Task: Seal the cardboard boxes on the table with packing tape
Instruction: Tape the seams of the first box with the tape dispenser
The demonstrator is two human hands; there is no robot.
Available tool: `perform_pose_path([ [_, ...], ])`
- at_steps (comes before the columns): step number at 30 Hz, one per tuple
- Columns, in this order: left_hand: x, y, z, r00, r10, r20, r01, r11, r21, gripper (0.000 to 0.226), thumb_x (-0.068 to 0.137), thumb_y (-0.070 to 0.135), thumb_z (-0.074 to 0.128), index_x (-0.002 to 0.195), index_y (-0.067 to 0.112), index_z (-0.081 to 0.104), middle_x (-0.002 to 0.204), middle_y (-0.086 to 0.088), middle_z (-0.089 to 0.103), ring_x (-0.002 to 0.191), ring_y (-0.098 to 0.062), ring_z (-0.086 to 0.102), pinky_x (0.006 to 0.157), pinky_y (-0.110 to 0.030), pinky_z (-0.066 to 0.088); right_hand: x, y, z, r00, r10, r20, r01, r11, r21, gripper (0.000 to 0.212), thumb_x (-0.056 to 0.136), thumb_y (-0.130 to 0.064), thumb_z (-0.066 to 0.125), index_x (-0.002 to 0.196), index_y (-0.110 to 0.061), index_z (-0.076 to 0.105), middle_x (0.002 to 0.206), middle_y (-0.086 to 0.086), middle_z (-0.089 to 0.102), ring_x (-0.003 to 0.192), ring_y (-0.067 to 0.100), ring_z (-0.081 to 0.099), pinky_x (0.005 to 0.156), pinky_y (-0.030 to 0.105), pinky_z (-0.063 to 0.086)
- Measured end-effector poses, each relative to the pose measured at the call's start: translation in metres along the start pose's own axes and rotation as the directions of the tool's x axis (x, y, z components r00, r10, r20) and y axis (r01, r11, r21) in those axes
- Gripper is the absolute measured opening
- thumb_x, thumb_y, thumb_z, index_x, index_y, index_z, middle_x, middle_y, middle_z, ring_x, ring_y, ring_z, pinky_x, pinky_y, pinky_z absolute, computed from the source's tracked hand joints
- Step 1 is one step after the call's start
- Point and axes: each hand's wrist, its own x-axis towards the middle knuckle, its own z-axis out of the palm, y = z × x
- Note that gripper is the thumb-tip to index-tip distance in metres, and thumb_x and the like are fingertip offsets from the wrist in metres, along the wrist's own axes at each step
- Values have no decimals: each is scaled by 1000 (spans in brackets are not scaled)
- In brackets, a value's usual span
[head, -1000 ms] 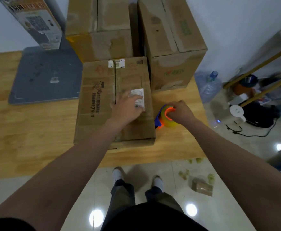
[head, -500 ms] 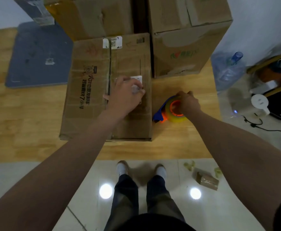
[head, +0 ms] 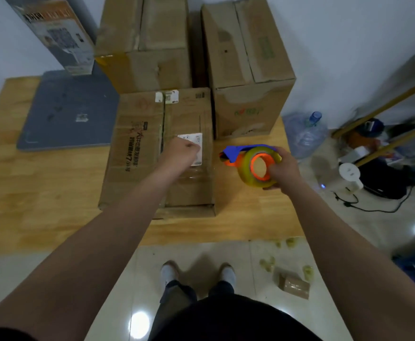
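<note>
A flat cardboard box (head: 137,148) with printed text and a white label lies at the table's front middle. My left hand (head: 179,153) rests on top of it near the label, fingers curled shut. My right hand (head: 284,169) holds a tape dispenser (head: 253,166), a yellowish tape roll on an orange hub with a blue blade end, lifted above the table just right of the box. Two taller cardboard boxes stand behind: one at back centre (head: 147,45), one at back right (head: 248,67).
A grey mat (head: 68,112) lies on the wooden table (head: 29,198) at left, with a tall printed carton (head: 53,33) behind it. On the floor right are a water jug (head: 305,131), cables, a white device, tape scraps and a small wrapped parcel (head: 293,287).
My right hand has lifted the tape dispenser off the table and turned its hub toward me. My left hand has closed into a fist on the box.
</note>
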Motion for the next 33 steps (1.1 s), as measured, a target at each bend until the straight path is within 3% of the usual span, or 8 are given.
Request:
perform_pose_path([
  [3, -27, 13, -12, 976, -195, 101, 217, 925, -312, 21, 101, 31, 59, 104, 14, 71, 102, -3, 74, 77, -20, 64, 58, -21, 52, -34, -31, -4, 995, -94, 22, 91, 989, 114, 50, 88, -2, 55, 106, -48, 59, 118, 5, 62, 89, 38, 66, 46, 48, 58],
  [6, -52, 13, -24, 910, -223, 349, 370, 814, -447, 46, 102, 53, 50, 116, 14, 71, 109, 0, 78, 93, -21, 71, 95, -37, 52, -64, -57, 0, 986, -164, 22, 158, 973, 169, 53, 88, -2, 57, 91, -55, 58, 116, 3, 63, 93, 38, 66, 48, 52, 58],
  [8, -62, 9, -34, 893, -182, 412, 401, 738, -543, 52, 101, 60, 48, 112, 16, 73, 110, 2, 78, 95, -22, 70, 104, -42, 45, -81, -72, 6, 977, -214, 22, 206, 959, 193, 54, 88, -1, 57, 92, -55, 59, 113, 2, 65, 95, 37, 66, 49, 55, 59],
  [13, -86, 2, -69, 901, -125, 415, 407, 574, -711, 33, 95, 53, 64, 99, 22, 75, 96, 11, 76, 90, -15, 68, 80, -36, 50, -119, -104, 26, 952, -305, 37, 286, 925, 251, 56, 86, 7, 53, 108, -44, 61, 114, 2, 66, 98, 31, 65, 55, 60, 59],
  [20, -107, -25, -114, 920, -136, 367, 376, 559, -739, 10, 95, 31, 67, 97, 24, 74, 87, 13, 77, 88, -13, 67, 83, -36, 49, -147, -123, 55, 887, -460, 32, 449, 877, 173, 56, 82, 8, 59, 121, -33, 53, 104, -11, 62, 97, 18, 64, 79, 58, 60],
  [26, -110, -62, -136, 932, -221, 286, 359, 653, -667, 7, 95, 28, 61, 91, 24, 66, 80, 9, 73, 85, -15, 67, 86, -39, 52, -165, -119, 72, 739, -644, 196, 651, 758, 38, 72, 85, -2, 69, 131, -47, 36, 120, -3, 59, 96, 13, 68, 76, 43, 62],
  [29, -110, -81, -141, 929, -249, 274, 365, 737, -568, 13, 97, 20, 58, 86, 23, 64, 70, 8, 67, 80, -13, 64, 83, -41, 54, -171, -113, 77, 644, -712, 281, 743, 669, -10, 89, 86, 5, 65, 142, -56, 34, 134, -4, 51, 120, 11, 58, 87, 29, 56],
  [33, -105, -100, -147, 946, -249, 208, 318, 840, -439, 12, 94, 12, 62, 85, 21, 63, 66, 6, 61, 68, -9, 57, 72, -37, 58, -178, -101, 87, 571, -710, 412, 803, 588, -100, 94, 79, 14, 63, 138, -57, 45, 119, -17, 44, 116, 14, 50, 89, 23, 46],
])
